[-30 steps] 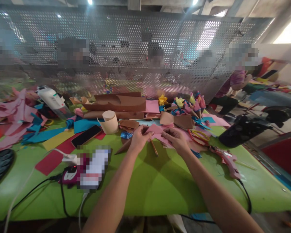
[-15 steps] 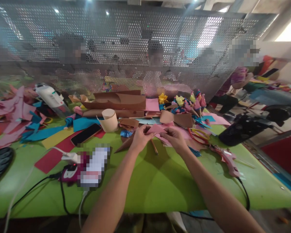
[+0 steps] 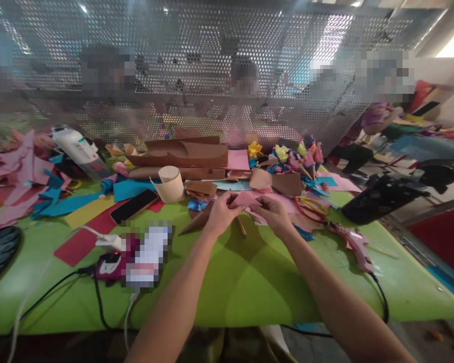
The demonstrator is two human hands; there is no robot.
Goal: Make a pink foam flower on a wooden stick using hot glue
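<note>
My left hand [image 3: 220, 214] and my right hand [image 3: 274, 214] both pinch a small pink paper piece [image 3: 244, 198], held just above the green table [image 3: 242, 282]. The paper is folded or creased between my fingertips. A pencil [image 3: 241, 227] lies on the table under my hands. A brown paper cone [image 3: 196, 222] rests just left of my left hand.
Scraps of pink, blue and brown paper cover the far side. A phone [image 3: 133, 206], a paper roll [image 3: 171, 184], scissors [image 3: 310, 206], a pink glue gun [image 3: 353, 245] with its cord, finished paper cones [image 3: 295, 159] and a perforated metal screen [image 3: 212, 75] surround me. People sit beyond the screen.
My hands have drawn slightly closer together on the pink paper and shifted a little upward in view; the camera tilted down a bit.
</note>
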